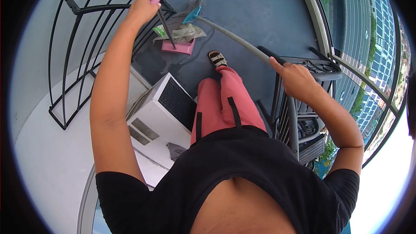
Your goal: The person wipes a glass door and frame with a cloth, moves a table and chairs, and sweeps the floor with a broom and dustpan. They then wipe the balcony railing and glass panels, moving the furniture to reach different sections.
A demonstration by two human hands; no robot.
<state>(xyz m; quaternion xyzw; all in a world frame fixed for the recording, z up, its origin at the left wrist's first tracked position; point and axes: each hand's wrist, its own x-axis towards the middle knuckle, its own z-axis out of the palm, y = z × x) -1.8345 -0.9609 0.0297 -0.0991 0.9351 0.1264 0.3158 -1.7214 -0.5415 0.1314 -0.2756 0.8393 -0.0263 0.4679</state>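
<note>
My left hand [142, 11] is wrapped round the top of a long-handled dustpan, whose pink pan [178, 47] rests on the floor at the upper middle. A crumpled translucent plastic bag [187, 33] and a green-and-white wrapper [160, 30] lie in and over the pan. My right hand [300, 79] grips the grey handle of a broom [234, 37]. Its blue head [191, 15] and grey bristles are on the floor just beyond the bag, close to the pan.
A black metal rack [93, 6] stands along the left wall. Below it sits a white air-conditioner unit [161, 117]. Black metal chairs [303, 104] stand at my right, beside the glass railing [362, 73]. Wet-looking marks show on the dark floor [242, 0] near the pan.
</note>
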